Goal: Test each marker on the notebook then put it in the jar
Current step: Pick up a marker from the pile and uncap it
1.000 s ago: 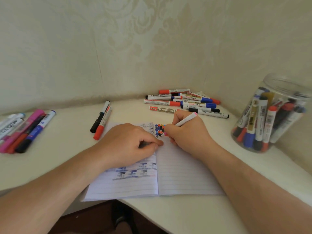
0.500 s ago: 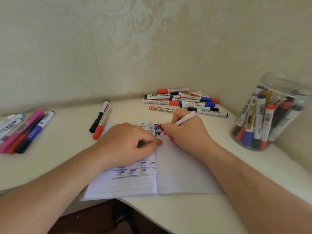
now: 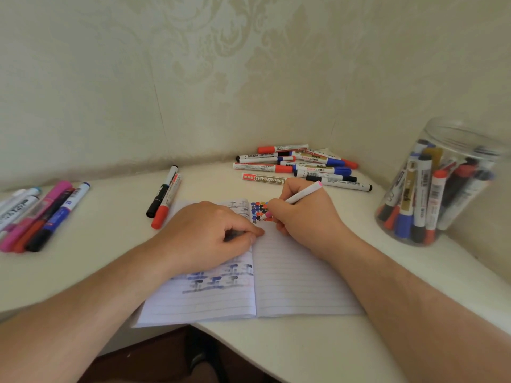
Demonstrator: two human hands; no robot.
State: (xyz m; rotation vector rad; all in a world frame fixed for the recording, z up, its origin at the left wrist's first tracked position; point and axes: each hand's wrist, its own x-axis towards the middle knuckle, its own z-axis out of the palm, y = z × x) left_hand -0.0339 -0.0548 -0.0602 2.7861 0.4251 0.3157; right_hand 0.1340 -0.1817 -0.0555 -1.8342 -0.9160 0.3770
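The worktop (image 3: 276, 352) carries everything: my notebook (image 3: 290, 288) lies open in the middle, and the jar (image 3: 442, 189) stands well apart at my right, already crowded with tested markers. Untested ones wait in a pile (image 3: 298, 167) by the wall behind the notebook. Since a second ago almost nothing has shifted. My left hand (image 3: 210, 236) still presses the left page flat, fingers curled with something dark tucked under them, perhaps the cap. My right hand (image 3: 304, 217) keeps its pinch on the pink marker (image 3: 302, 193), tip down among the coloured dots at the top of the right page. I judge this test is nearly done; the jar comes next.
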